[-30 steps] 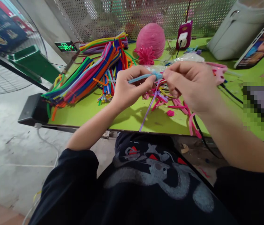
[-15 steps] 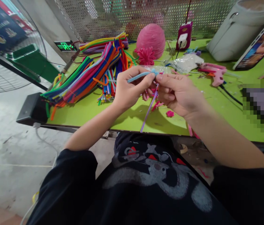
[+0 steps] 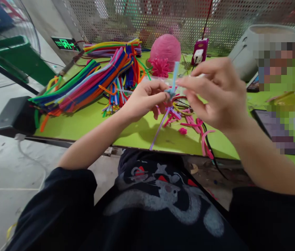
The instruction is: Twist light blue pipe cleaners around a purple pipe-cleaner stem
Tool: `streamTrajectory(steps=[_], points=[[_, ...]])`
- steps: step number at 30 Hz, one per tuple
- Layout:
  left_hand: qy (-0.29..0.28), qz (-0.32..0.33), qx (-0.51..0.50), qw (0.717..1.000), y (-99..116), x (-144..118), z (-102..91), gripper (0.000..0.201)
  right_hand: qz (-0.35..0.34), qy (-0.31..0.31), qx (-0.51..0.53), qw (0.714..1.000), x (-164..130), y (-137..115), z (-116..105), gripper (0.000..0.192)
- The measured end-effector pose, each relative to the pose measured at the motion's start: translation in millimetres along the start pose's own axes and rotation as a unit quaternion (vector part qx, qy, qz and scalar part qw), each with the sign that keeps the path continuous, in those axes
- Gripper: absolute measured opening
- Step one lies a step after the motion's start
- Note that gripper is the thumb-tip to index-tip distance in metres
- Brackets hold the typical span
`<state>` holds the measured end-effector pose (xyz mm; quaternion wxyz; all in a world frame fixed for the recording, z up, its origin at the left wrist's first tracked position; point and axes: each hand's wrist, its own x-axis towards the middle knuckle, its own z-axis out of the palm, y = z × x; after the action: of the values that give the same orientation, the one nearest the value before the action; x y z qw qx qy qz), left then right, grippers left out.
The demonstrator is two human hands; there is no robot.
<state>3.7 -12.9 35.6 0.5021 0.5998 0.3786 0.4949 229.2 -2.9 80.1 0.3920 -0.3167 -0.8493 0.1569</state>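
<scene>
Both hands are up over the green desk [image 3: 90,122], working close together at the near edge. The left hand [image 3: 143,101] has its fingers [image 3: 160,96] pinched tight on a blue stem [image 3: 175,75], right at a fuzzy twisted knot where it meets a lilac stem [image 3: 159,127]. The blue one stands nearly upright out of that pinch, tip pointing toward the mesh wall; the lilac one hangs down and toward the person, its end reaching the desk's front edge. The right hand [image 3: 217,94] sits just beside it, thumb and forefinger drawn together near the top of the knot, other fingers fanned loose; whether it truly grips the blue stem I cannot tell, the tips blur into it. Under the hands lies a scatter of pink offcuts [image 3: 202,134] and a small pink tuft [image 3: 182,130] on the desk. Off to the left, well apart, a big bundle of stems [image 3: 90,82] in many colours lies slantwise across the desk. Behind the hands sits a pink ball [image 3: 165,47], with a spiky pink flower [image 3: 160,67] just in front of it, and a plug adapter [image 3: 199,52] stands by the mesh. A black box [image 3: 8,115] rests off the desk's left corner. Down in front, the person's dark printed shirt [image 3: 163,205] fills the view.
</scene>
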Motion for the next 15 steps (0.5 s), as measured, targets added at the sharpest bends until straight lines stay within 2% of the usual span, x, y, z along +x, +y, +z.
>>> streamTrajectory(steps=[2,5,8,11,13,15], points=[[-0.022,0.004,-0.002,1.000,3,-1,1.0,0.005,-0.029,-0.065,-0.051,0.996,11,4,-8,0.010],[-0.027,0.018,-0.004,0.999,2,0,1.0,0.013,-0.016,-0.102,-0.043,0.994,21,9,-10,0.014],[-0.009,0.031,0.021,0.999,-2,2,-2.3,0.019,-0.023,-0.095,-0.051,0.994,20,17,-9,0.015],[-0.012,0.024,0.043,0.999,-4,4,-5.2,0.022,-0.056,-0.035,-0.068,0.995,16,26,-7,0.013],[-0.011,0.008,0.040,0.999,-2,3,-4.4,0.024,-0.017,-0.010,-0.016,1.000,14,33,-3,0.014],[0.010,-0.017,0.031,0.999,2,2,-1.3,0.023,0.079,-0.024,0.118,0.990,13,39,6,0.026]])
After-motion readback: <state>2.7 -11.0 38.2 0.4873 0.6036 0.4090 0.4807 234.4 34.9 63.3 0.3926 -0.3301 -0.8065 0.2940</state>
